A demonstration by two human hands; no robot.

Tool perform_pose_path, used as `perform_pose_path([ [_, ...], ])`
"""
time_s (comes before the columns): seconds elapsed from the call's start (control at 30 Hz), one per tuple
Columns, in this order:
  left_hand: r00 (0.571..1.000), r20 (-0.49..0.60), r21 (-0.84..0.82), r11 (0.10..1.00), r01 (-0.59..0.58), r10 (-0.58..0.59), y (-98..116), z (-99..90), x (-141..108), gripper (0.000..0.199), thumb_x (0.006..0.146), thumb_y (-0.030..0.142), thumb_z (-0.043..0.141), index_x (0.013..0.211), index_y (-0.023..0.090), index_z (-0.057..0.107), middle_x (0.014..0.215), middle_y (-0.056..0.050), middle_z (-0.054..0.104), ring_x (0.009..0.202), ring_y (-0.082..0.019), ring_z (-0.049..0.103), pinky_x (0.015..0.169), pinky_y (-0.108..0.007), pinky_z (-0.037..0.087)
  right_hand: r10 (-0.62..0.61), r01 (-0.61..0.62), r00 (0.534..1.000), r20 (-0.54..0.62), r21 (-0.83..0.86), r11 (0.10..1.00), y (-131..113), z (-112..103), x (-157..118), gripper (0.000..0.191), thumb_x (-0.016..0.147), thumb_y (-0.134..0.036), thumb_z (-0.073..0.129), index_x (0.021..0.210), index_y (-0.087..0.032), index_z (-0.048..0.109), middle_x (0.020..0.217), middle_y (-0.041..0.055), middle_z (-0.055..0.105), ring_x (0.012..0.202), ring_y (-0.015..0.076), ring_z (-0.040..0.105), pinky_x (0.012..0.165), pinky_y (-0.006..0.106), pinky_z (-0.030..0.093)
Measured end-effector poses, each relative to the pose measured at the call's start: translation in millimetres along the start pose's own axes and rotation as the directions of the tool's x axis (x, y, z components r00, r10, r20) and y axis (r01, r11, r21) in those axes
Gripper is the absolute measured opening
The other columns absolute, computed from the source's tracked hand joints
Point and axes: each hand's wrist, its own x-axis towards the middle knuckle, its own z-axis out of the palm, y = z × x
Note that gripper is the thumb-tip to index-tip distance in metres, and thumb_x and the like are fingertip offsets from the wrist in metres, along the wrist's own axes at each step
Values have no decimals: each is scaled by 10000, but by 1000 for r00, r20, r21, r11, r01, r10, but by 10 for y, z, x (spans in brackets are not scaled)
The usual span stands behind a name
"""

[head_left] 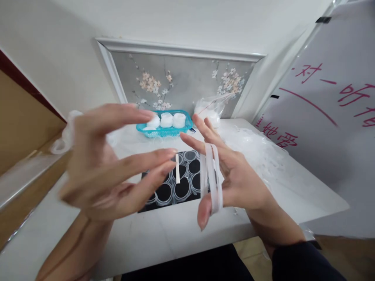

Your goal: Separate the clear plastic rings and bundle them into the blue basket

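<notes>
Over the black mat point(184, 190), left hand point(96, 175) pinches the narrow white strip point(177, 171), long axis near upright in view; right hand point(238, 171), spread inside white bands point(215, 175), sits by the mat's right edge, apart from the strip.

Head view, forward and downward

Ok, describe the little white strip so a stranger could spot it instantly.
Find the white table, then the black mat covered in ring outlines. Over that mat, the left hand pinches the white strip upright. It is short and straight, unlike the looped bands around the right hand's fingers.
</notes>
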Motion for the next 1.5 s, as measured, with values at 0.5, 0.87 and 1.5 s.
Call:
perform_pose_path([
  [0.5, 952, 238, -165, 958, 234, -192, 174, 306, 201, 136, 937, 374, 646, 901, 339, 772, 1447, 47, 529, 1361, -284, 474, 1157, -497, 414, 279, -614, 741, 611, 785, -87, 169, 272, 129, 704, 844, -828, 402, 992, -197, 678, 1072, 92, 695, 1065, 239, 643, 811, 390, 575],
  [0.87, 935, 261, -225, 926, 302, -242, 129, 289, 221, 152, 928, 392, 651, 891, 333, 786, 1392, 22, 590, 1330, -312, 527, 1140, -526, 433, 247, -622, 714, 655, 756, -206, 197, 292, 121, 652, 835, -821, 431, 926, -214, 650, 1076, 80, 703, 1094, 267, 643, 855, 448, 551],
  [1.5, 929, 273, -258, 912, 319, -248, 111, 278, 239, 151, 906, 441, 673, 885, 344, 787, 1334, 33, 631, 1287, -277, 558, 1124, -470, 452, 260, -625, 760, 595, 780, 40, 173, 287, 102, 732, 776, -874, 426, 1002, -222, 671, 1150, 130, 694, 1200, 361, 612, 921, 610, 520],
])
